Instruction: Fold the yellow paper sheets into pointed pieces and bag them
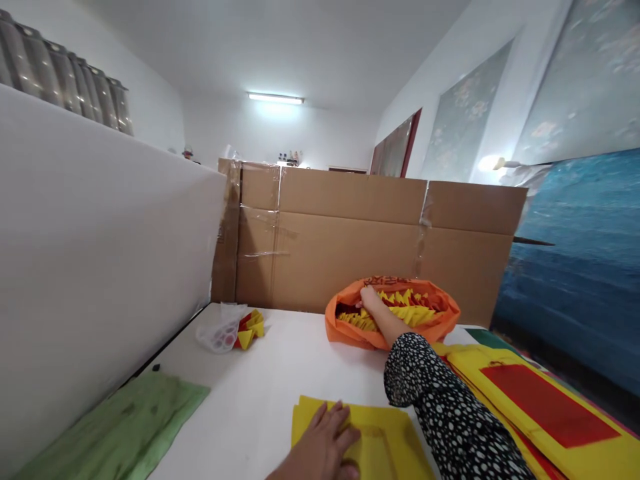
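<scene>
On yellow sheets (373, 443) in front of the orange bag (353, 340), resting the left hand (330, 440) flat with fingers parted. Well apart from it, reaching the right hand (369, 300) into the bag beside folded yellow-and-red pieces (413, 313); cannot tell whether gripping any.

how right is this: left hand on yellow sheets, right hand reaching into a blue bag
The bag is orange, not blue, as the head view shows; the left hand rests on the yellow sheets and the right hand reaches into it.

Yellow sheets (376, 430) look matt and papery, the partition (340, 237) cardboard
</scene>
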The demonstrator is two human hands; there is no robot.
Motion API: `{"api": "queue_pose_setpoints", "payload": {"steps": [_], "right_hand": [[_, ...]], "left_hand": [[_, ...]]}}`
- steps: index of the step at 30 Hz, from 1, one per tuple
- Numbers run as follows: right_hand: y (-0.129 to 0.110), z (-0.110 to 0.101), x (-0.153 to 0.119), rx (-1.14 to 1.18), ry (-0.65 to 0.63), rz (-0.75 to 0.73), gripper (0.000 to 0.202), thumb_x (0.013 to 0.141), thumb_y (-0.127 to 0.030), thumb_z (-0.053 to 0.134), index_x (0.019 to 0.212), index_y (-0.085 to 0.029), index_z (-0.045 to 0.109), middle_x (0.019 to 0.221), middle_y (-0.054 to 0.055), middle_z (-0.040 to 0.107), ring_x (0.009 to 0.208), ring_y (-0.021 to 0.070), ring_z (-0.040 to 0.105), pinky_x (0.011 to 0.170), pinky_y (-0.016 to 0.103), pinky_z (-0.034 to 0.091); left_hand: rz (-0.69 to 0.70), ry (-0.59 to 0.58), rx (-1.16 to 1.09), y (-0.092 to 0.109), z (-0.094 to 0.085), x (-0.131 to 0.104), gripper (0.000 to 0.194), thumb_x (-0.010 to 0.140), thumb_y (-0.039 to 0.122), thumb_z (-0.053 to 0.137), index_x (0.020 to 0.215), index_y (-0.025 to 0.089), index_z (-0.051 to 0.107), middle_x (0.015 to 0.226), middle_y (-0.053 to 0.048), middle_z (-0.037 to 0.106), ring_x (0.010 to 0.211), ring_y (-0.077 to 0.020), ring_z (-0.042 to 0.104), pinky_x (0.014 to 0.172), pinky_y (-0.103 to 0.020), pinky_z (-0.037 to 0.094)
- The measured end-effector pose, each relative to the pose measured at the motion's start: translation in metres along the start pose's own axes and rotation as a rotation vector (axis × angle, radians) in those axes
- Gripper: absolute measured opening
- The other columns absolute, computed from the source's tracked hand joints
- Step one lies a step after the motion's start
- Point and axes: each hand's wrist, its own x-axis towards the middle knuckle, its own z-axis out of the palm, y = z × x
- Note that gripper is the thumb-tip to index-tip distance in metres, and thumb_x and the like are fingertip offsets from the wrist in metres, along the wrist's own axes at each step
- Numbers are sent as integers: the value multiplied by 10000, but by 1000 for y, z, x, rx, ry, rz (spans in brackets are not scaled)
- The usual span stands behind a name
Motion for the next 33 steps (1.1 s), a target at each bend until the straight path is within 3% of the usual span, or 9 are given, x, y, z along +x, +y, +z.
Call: {"api": "queue_pose_setpoints", "payload": {"steps": [5,11,16,19,22,25,29,31,33], "right_hand": [[19,11,0,-209,-112,10,386,925,-398,583,1247,-188,549,1324,93,523,1168,265,528,978,511,434],[18,13,-9,-291,-148,39,617,890,-647,466,1321,-213,551,1439,217,401,1342,398,307,1038,574,216],[7,-21,-20,-252,-84,34,700,913,-707,264,1431,-260,414,1446,224,366,1335,403,296,997,573,244],[0,-51,-42,-216,-48,-32,695,938,-663,259,1446,-205,384,1458,244,324,1338,412,266,1007,579,233],[0,-74,-90,-170,-97,-166,587,956,-568,373,1409,-202,442,1441,202,384,1314,374,317,1040,539,236],[10,-82,-167,-120,-267,-308,477,857,-488,626,1283,-276,591,1320,117,554,1215,322,470,1047,472,293],[38,-72,-279,60,-580,-429,691,682,-437,813,1314,-284,581,1410,138,503,1286,367,443,1073,517,303],[53,-63,-321,245,-648,-436,787,653,-442,831,1366,-304,528,1454,130,459,1324,369,410,1084,518,311],[66,-53,-349,359,-622,-429,822,643,-459,835,1384,-319,505,1489,112,417,1342,362,394,1092,505,323]], "left_hand": [[-1,12,18,-3,4,-3,580,928,543,475,1445,298,379,1534,-122,328,1419,-360,259,1129,-617,221],[-48,29,57,2,2,-7,571,959,572,372,1487,378,278,1567,-33,257,1441,-358,194,1131,-654,165],[-57,46,108,4,-2,-6,565,968,590,314,1487,369,282,1570,-27,254,1447,-327,199,1147,-605,169],[-74,45,151,-2,-2,-4,558,968,587,321,1477,358,316,1561,-39,281,1439,-326,226,1141,-596,184],[-62,45,179,-8,-2,0,551,969,577,338,1471,351,330,1557,-50,296,1440,-314,228,1146,-578,175],[-49,62,202,-5,-7,4,549,964,557,380,1447,296,391,1538,-98,332,1431,-319,251,1142,-574,182],[46,22,220,18,-16,2,428,978,413,449,1322,177,543,1469,-171,423,1386,-305,355,1137,-490,257],[124,-36,187,35,-18,-3,455,942,440,518,1310,174,549,1457,-174,439,1372,-321,375,1119,-483,291],[186,-87,133,52,-15,-9,617,858,548,604,1355,197,506,1469,-168,425,1372,-361,360,1104,-525,295]]}}
